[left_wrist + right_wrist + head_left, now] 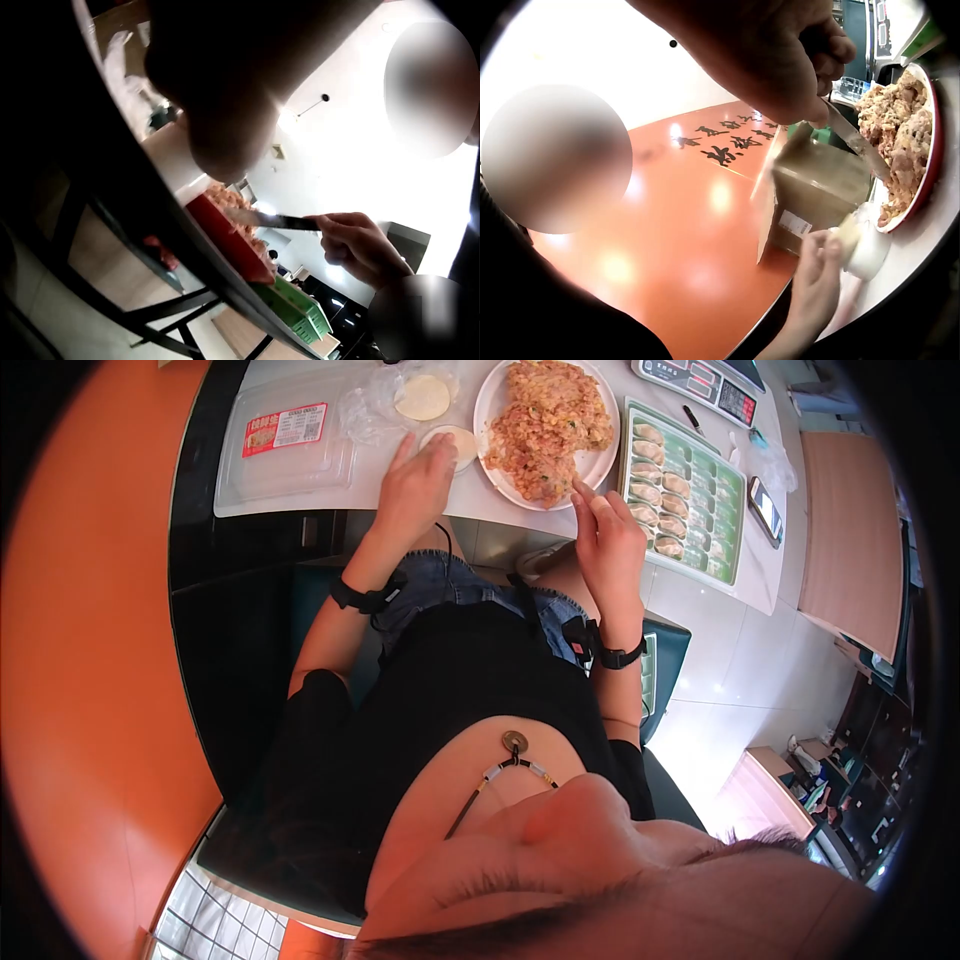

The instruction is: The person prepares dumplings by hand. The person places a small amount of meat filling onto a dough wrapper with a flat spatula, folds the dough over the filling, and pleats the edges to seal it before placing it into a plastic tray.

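My left hand (418, 485) holds a round dumpling wrapper (460, 444) by its near edge, close to the table's front; in the right wrist view the pale wrapper (847, 234) shows at the fingertips. A flat-bladed knife (259, 219) with a dark handle is gripped in my right hand (612, 545). Its blade (862, 146) reaches into the meat filling (550, 425), at the near right part of the heap. The filling sits on a round white plate (485, 400) between the hands, and its outer side looks red in the wrist views.
Right of the plate is a green compartment tray (735, 550) with several folded dumplings (672, 505). Another wrapper (422, 398) lies on a plastic bag (365, 405). A clear labelled container (230, 485) stands left; a scale (700, 380), a pen (692, 417) and a phone (766, 510) are right.
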Motion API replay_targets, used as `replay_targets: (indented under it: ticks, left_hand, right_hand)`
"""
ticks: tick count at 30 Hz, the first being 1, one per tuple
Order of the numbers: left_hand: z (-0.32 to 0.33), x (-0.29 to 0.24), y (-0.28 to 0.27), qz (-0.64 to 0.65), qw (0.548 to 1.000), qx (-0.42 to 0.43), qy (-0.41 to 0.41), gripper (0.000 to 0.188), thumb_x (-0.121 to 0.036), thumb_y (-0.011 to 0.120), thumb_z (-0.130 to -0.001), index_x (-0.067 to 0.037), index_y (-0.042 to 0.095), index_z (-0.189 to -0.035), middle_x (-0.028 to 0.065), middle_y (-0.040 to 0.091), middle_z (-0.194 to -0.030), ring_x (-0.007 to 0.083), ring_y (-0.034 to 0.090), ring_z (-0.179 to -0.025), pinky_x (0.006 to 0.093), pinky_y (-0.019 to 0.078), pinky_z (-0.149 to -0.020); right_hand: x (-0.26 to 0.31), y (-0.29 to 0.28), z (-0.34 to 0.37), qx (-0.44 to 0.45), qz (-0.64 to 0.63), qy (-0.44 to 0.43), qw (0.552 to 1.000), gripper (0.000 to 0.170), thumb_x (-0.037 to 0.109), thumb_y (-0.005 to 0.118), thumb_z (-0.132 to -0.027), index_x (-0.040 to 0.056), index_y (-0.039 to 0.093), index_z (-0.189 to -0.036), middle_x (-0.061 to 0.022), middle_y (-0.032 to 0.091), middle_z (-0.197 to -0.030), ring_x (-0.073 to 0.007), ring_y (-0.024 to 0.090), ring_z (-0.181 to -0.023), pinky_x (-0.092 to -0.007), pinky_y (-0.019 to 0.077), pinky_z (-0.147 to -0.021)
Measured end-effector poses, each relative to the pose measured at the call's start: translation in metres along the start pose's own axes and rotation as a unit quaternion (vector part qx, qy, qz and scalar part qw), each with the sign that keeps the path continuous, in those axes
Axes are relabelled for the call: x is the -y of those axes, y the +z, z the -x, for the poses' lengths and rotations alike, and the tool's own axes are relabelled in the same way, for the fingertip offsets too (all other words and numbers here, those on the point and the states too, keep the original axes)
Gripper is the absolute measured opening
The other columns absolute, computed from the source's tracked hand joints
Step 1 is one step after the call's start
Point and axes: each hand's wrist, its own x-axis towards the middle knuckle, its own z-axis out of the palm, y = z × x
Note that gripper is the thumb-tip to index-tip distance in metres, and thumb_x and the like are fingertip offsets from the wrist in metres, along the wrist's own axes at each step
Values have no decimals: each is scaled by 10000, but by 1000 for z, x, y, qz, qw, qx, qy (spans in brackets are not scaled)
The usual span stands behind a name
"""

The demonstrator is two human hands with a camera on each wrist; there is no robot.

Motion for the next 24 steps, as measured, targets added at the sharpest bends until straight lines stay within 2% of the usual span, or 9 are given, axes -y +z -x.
replay_targets:
  ticks: [5, 7, 9, 10, 12, 13, 16, 19, 24]
  left_hand:
    - [4, -1, 6, -20, 1000, 7, -18, 270, -128, 566, -937, -5, 558, -1178, 162, 694, -1082, 265, 680, -1017, 457, 433, -1040]
    - [-9, -11, -14, -11, 999, 19, -44, 261, -134, 545, -953, -7, 552, -1181, 166, 695, -1070, 258, 686, -1001, 436, 448, -1028]
    - [-18, -35, -46, 287, 849, 113, -429, 248, -135, 484, -987, -21, 538, -1199, 150, 683, -1130, 238, 671, -1047, 400, 469, -1008]
    - [-10, -34, -40, 289, 848, 116, -429, 248, -135, 484, -987, -21, 538, -1199, 150, 683, -1130, 238, 671, -1047, 400, 469, -1008]
    - [12, -32, -28, 647, 612, -45, -453, 305, -151, 449, -1002, 3, 507, -1258, 147, 629, -1247, 240, 616, -1160, 410, 465, -1027]
    - [18, -34, -27, 647, 611, -46, -455, 305, -151, 449, -1002, 3, 507, -1258, 147, 629, -1247, 240, 616, -1160, 410, 465, -1027]
    - [29, -42, -25, 763, 388, 2, -516, 431, -155, 425, -1010, 90, 394, -1362, 182, 524, -1371, 303, 508, -1293, 430, 413, -1106]
    - [36, -32, -10, 811, 312, 25, -495, 424, -175, 426, -1019, 76, 406, -1359, 182, 520, -1379, 293, 506, -1296, 437, 407, -1108]
    - [30, -39, 4, 777, 360, 2, -516, 429, -208, 436, -1028, 57, 411, -1365, 161, 519, -1389, 275, 502, -1301, 434, 394, -1119]
  right_hand:
    - [4, 26, 1, 28, 85, -39, 995, 157, 142, 644, -909, 79, 727, -1027, -118, 603, -755, -322, 625, -642, -406, 498, -568]
    - [11, 31, 8, 35, 92, -43, 994, 86, 111, 622, -886, 63, 638, -816, -101, 583, -745, -308, 632, -624, -418, 504, -543]
    - [15, 27, 15, 69, 72, -44, 994, 57, 101, 624, -876, 66, 669, -870, -105, 590, -747, -318, 626, -614, -421, 500, -541]
    - [15, 22, 14, 71, 74, -40, 994, 57, 101, 624, -876, 66, 669, -870, -105, 590, -747, -318, 626, -614, -421, 500, -541]
    - [14, 12, 10, 35, 29, -12, 999, 155, 105, 639, -901, 71, 717, -1031, -135, 611, -765, -341, 622, -625, -428, 493, -560]
    - [13, 14, 8, 37, 29, -12, 999, 155, 105, 639, -901, 71, 717, -1031, -135, 611, -765, -341, 622, -625, -428, 493, -560]
    - [4, 32, 0, 9, -26, -59, 998, 171, 74, 643, -898, 78, 721, -1050, -130, 588, -743, -327, 607, -628, -403, 483, -573]
    - [9, 27, 12, 43, -36, -56, 997, 183, 80, 656, -894, 81, 721, -1065, -125, 575, -727, -317, 592, -615, -393, 466, -559]
    - [12, 8, 18, 15, -19, 27, 999, 135, 64, 651, -868, 60, 712, -988, -131, 585, -743, -336, 616, -632, -405, 492, -555]
